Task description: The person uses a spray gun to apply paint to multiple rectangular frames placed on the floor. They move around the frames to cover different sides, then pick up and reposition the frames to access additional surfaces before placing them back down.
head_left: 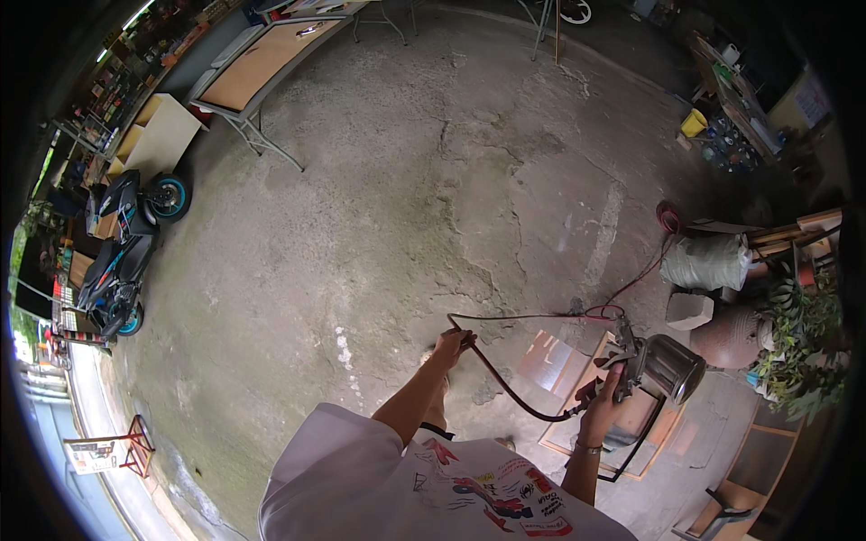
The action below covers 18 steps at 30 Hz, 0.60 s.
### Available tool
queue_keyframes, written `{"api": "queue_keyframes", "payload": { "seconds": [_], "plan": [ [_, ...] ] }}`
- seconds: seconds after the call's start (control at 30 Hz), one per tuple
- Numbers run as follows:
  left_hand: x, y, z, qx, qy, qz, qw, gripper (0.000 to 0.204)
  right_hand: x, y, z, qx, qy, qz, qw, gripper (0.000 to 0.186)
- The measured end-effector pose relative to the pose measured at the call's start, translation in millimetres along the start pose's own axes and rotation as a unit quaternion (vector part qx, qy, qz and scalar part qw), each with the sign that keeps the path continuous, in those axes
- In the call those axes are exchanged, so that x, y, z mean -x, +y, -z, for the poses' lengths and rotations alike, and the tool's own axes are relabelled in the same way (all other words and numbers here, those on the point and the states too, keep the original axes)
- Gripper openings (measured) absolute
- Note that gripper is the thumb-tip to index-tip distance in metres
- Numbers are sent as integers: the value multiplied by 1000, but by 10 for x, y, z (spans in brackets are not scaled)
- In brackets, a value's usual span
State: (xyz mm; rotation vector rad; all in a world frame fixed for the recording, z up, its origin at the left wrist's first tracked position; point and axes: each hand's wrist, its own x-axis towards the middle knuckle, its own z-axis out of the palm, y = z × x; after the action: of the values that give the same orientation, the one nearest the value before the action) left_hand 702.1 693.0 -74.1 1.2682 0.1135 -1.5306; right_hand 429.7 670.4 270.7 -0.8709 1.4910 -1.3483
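Spray gun (629, 362) first: lower right of the frame, up off the floor, metal cup (677, 368) jutting out to the right. How have you got it?

"Your right hand (604, 397) is clamped round the handle, which is mostly hidden in your palm. Whether a finger sits on the trigger, can't tell. Your left hand (454, 343), lower centre of the frame, is closed on the hose (507, 386)."

Weight?

"Probably heavy for its size: rigid metal, and that cup is bulky. Can't see inside, so how full it is, unknown. Expect it to pull your wrist toward the cup side."

Best hold, then?

"Whole hand round the handle, as you have it. The cup looks smooth, so likely slippery; treat it as a second support, not the main grip. Mind the nozzle end, likely the part a knock would hurt."

And the hose?

"Bendy, should flex easily, but it may drag on the gun. It sags between your two hands; holding it clear with your left should ease the tug."

Nearby stuff?

"Wooden frame (666, 442) on the floor below the gun, pale block (688, 311) above the cup in the frame. Watch for bumping either."
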Motion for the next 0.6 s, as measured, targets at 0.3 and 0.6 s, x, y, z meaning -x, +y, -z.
{"api": "queue_keyframes", "payload": {
  "seconds": [0.3,0.6],
  "plan": [
    [-360,2369,-705,-157,-219,56,961,49,-1340,-709,-2399,-54,4,221,974,34],
    [-2334,4045,1135,-368,55,-113,921,39,-2902,-650,-4429,4,-67,212,975,40]
  ]
}}
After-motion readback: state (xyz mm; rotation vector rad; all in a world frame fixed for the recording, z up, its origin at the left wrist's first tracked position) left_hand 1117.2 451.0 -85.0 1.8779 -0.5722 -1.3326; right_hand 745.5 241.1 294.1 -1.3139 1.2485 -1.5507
